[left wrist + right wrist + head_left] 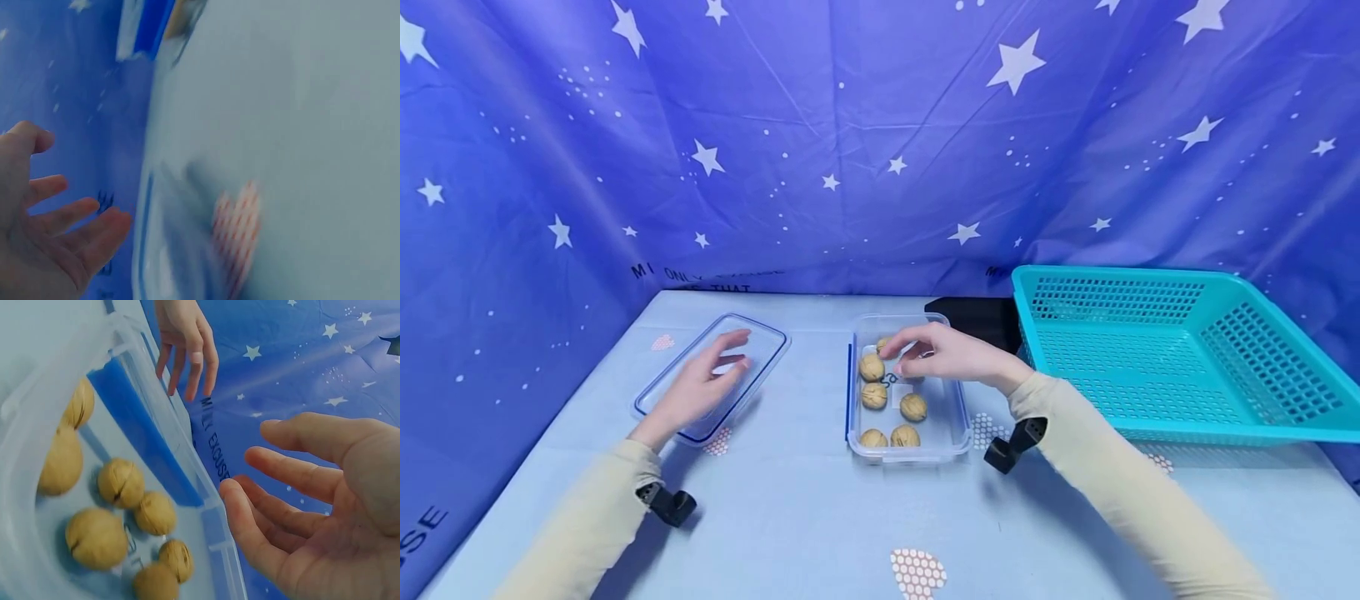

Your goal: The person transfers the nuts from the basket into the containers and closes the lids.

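A clear plastic food container (pixel 957 421) stands on the table with several walnuts (pixel 913 407) loose inside it. Over its far half hovers my right hand (pixel 947 354), fingers loosely bent. The right wrist view shows this hand (pixel 300 506) with nothing between fingers and thumb, beside the container wall. At the left lies the clear lid (pixel 767 340) with a blue seal round its edge. My left hand (pixel 703 387) is above that lid, fingers spread and relaxed, holding nothing; whether it touches the lid cannot be told.
To the right a turquoise plastic basket (pixel 1150 429) stands with its perforated walls. A black flat object (pixel 981 317) lies between basket and container, partly hidden. A blue star-patterned curtain (pixel 850 225) hangs along the table's back edge. The light blue tablecloth (pixel 820 533) has heart prints.
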Available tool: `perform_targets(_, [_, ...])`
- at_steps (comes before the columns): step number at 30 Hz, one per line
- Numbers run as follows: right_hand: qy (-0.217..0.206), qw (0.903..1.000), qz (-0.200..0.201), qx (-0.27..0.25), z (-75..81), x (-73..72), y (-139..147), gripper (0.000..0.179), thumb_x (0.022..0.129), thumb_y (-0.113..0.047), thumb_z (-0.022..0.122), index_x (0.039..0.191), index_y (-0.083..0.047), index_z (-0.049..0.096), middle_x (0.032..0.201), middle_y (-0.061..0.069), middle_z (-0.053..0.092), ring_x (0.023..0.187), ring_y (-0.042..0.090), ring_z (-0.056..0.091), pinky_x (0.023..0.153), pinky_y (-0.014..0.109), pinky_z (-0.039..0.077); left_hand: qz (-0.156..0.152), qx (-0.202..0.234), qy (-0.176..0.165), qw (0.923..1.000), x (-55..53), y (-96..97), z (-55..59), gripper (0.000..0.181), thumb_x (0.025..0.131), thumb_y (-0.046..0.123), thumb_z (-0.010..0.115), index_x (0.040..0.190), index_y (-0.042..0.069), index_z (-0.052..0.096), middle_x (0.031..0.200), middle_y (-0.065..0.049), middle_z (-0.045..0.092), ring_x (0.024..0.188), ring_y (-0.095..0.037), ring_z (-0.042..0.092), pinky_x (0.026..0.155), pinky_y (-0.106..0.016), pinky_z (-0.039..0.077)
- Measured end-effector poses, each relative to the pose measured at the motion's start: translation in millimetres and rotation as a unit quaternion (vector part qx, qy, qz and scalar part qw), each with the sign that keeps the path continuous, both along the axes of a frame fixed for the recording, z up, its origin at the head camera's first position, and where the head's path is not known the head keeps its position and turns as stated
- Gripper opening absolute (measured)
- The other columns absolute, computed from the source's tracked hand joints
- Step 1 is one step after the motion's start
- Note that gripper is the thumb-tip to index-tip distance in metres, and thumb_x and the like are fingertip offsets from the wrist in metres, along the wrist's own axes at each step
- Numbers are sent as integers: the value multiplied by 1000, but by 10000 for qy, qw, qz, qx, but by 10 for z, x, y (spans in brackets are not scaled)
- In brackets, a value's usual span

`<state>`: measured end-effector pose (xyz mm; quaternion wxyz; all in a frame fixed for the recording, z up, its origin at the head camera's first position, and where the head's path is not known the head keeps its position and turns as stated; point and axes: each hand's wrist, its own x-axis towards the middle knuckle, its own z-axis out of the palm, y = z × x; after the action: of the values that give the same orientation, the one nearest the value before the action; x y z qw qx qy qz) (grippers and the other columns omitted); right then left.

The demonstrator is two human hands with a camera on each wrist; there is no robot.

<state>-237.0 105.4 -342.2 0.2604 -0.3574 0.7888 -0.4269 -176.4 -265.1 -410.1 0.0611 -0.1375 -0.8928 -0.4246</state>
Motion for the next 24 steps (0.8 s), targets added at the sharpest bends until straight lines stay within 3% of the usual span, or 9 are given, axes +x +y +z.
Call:
perform_targets(6, [154, 9992, 322, -170, -31, -1, -171, 32, 95, -9, 58, 125, 3, 59, 124, 18, 60, 106, 21, 59, 92, 35, 49, 371, -149, -470, 9981, 5, -346, 140, 53, 100, 20, 53, 145, -3, 36, 142, -32, 38, 127, -50, 39, 100, -59, 39])
perform_targets(9, [343, 9973, 542, -353, -42, 5, -256, 32, 95, -8, 58, 123, 5, 59, 121, 19, 61, 105, 21, 60, 92, 34, 49, 512, -497, -657, 9953, -12, -523, 152, 57, 99, 24, 53, 145, -4, 35, 144, -33, 34, 130, -52, 32, 103, -62, 33])
perform_targets(15, [172, 9966, 628, -511, -64, 35, -436, 31, 94, -9, 59, 123, 2, 61, 120, 12, 63, 104, 19, 61, 93, 31, 49, 544, -1181, -1402, 9815, -59, -819, 131, 57, 100, 25, 51, 143, -8, 34, 146, -40, 22, 133, -57, 20, 104, -67, 24])
perform_targets(19, [-24, 9971, 619, -450, -90, 60, -554, 32, 94, -10, 59, 124, 0, 61, 121, 6, 62, 104, 16, 60, 93, 30, 48, 581, -1283, -1702, 9753, -35, -902, 108, 57, 100, 25, 50, 142, -10, 33, 141, -43, 28, 126, -59, 32, 99, -65, 34])
perform_targets(24, [-62, 9959, 795, -432, -143, 76, -705, 31, 94, -9, 58, 124, 0, 61, 124, 8, 61, 108, 19, 59, 93, 27, 48, 669, -1200, -1652, 9766, 7, -929, 71, 53, 100, 21, 51, 140, -10, 36, 129, -42, 43, 118, -56, 43, 90, -60, 44])
